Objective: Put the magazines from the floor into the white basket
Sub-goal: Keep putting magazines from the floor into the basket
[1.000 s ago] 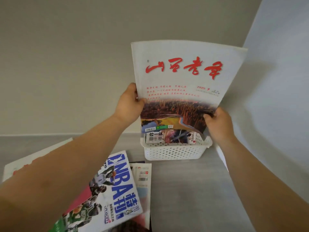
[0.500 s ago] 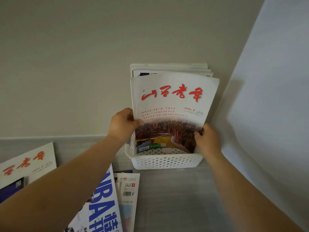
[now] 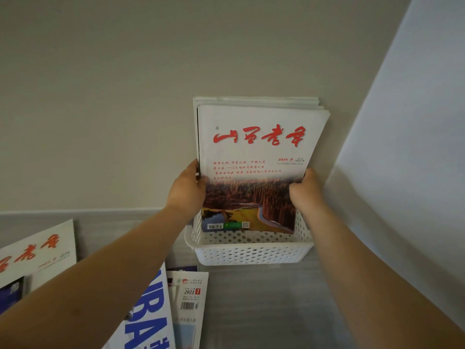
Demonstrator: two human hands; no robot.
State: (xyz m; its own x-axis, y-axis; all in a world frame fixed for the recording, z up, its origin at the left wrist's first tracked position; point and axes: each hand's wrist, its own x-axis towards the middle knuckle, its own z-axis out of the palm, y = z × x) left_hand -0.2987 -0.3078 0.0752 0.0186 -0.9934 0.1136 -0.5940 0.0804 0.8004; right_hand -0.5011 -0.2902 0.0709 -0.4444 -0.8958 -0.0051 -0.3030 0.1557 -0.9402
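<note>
The stack of magazines (image 3: 256,100) behind the front magazine (image 3: 259,152) shows only top edges. The left forearm (image 3: 105,268) covers much of the blue-lettered magazine (image 3: 148,321), which the bottom edge crops. The left edge cuts the red-titled magazine (image 3: 37,253).

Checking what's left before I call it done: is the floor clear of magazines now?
No: a blue-lettered magazine, a 2021 issue and a red-titled magazine lie on the floor left of the white basket.
</note>
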